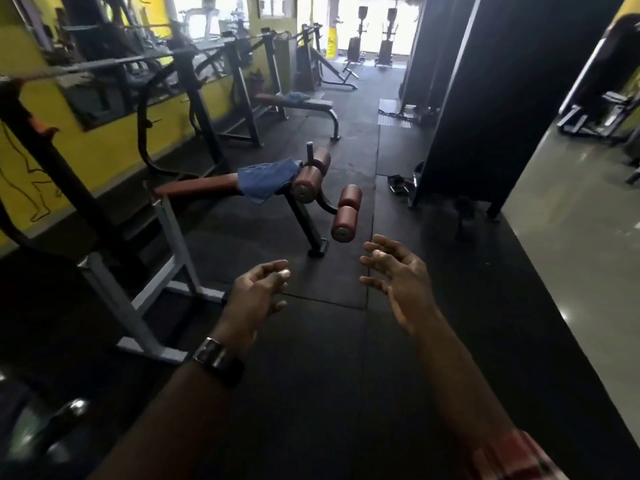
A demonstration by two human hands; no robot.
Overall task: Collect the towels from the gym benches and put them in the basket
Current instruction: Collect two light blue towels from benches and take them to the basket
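Two crumpled blue towels lie ahead: the near towel (pixel 266 180) drapes over the end of a maroon padded worktop (pixel 201 184) beside cylindrical rollers (pixel 346 223), and the far towel (pixel 294 97) is bunched on a flat worktop (pixel 311 105) well behind. My left grip (pixel 258 292) and right grip (pixel 394 282) hover empty above the black rubber floor mats (pixel 311 358), fingers loose and apart.

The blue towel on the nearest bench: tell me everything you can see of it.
The towel is blue, soft cloth by its look, crumpled and draped across the end of the reddish-brown bench pad, one corner hanging down over the side. Its right edge lies against a padded roller. The left hand and right hand do not touch it.
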